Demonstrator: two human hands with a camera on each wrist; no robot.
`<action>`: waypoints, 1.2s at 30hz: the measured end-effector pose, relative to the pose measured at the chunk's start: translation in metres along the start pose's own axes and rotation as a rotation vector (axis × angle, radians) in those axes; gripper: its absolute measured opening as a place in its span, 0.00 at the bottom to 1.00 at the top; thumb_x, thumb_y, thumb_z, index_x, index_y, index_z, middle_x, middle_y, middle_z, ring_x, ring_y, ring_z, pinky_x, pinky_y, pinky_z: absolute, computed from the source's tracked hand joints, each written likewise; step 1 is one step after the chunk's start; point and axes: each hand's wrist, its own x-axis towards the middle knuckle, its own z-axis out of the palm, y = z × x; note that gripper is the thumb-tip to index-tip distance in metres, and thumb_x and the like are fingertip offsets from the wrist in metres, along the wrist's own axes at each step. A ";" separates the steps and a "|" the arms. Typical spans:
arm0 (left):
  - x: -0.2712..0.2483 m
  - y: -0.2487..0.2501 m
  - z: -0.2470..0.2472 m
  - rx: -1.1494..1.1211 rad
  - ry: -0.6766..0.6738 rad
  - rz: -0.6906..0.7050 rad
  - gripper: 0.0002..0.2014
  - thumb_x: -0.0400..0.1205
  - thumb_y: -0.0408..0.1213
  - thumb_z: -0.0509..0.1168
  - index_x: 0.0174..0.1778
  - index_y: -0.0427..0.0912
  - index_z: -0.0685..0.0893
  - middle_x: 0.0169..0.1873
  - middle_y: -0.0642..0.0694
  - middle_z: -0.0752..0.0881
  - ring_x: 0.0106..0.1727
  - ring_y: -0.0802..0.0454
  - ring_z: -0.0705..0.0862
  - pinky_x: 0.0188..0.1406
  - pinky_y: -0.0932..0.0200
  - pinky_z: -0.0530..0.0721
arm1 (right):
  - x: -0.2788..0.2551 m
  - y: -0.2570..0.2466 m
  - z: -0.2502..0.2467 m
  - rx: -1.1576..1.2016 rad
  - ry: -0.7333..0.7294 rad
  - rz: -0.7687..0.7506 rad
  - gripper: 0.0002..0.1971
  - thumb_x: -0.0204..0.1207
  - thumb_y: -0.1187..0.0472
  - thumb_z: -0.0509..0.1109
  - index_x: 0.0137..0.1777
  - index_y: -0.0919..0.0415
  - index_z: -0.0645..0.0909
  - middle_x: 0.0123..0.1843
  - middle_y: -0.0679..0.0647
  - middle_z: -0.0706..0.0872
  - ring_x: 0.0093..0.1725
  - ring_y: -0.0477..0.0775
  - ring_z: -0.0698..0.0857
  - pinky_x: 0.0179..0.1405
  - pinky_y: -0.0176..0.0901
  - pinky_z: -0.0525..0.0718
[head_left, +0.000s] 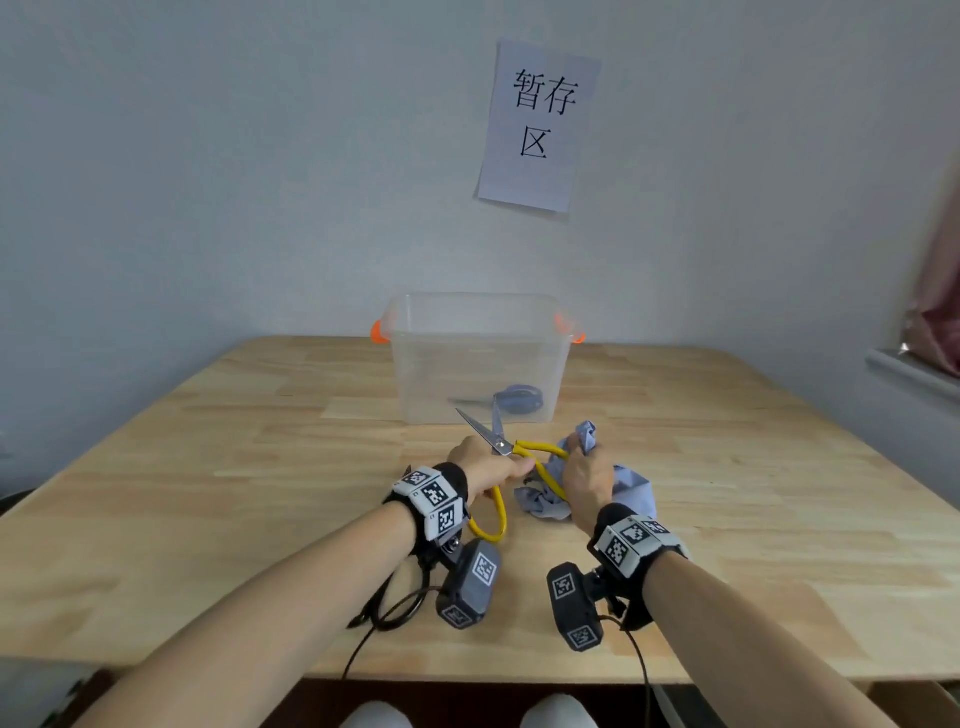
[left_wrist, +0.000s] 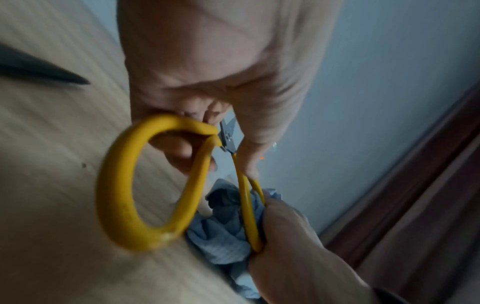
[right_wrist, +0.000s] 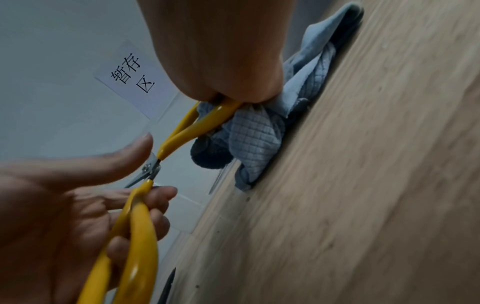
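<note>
One wooden table (head_left: 208, 467), scissors (head_left: 501, 446) held above (grey wall (head_left: 234, 156)).

Glossy yellow-coated metal scissors (head_left: 511, 457), quilted blue cloth (head_left: 631, 488), matt wooden table (head_left: 208, 467), clear plastic box (head_left: 475, 353)

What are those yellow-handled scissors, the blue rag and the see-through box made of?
The scissors have bare grey metal blades with a dull shine; the handles look coated in smooth, glossy yellow plastic or rubber. The rag is soft, matte fabric with a small grid texture, probably microfibre. The box is clear, slightly cloudy plastic: its contents show through.
</note>
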 end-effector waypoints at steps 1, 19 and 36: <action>0.000 0.000 0.003 0.021 0.045 0.020 0.16 0.74 0.53 0.77 0.44 0.43 0.89 0.39 0.49 0.86 0.40 0.52 0.82 0.46 0.54 0.85 | -0.001 0.000 0.000 -0.010 -0.022 -0.001 0.10 0.89 0.56 0.59 0.53 0.62 0.77 0.48 0.60 0.82 0.49 0.59 0.80 0.48 0.48 0.77; 0.003 -0.006 -0.003 0.413 0.216 0.220 0.21 0.69 0.68 0.73 0.38 0.53 0.86 0.39 0.51 0.89 0.45 0.47 0.86 0.42 0.55 0.81 | 0.018 -0.038 -0.042 -0.457 -0.312 -0.026 0.18 0.81 0.46 0.70 0.46 0.64 0.78 0.38 0.58 0.82 0.27 0.49 0.80 0.23 0.37 0.76; 0.002 0.001 -0.002 0.667 0.171 0.290 0.32 0.67 0.78 0.65 0.46 0.52 0.88 0.45 0.48 0.90 0.44 0.47 0.84 0.42 0.55 0.81 | 0.002 -0.048 -0.024 0.140 -0.511 0.154 0.14 0.84 0.59 0.69 0.40 0.68 0.80 0.40 0.65 0.82 0.39 0.59 0.81 0.45 0.50 0.81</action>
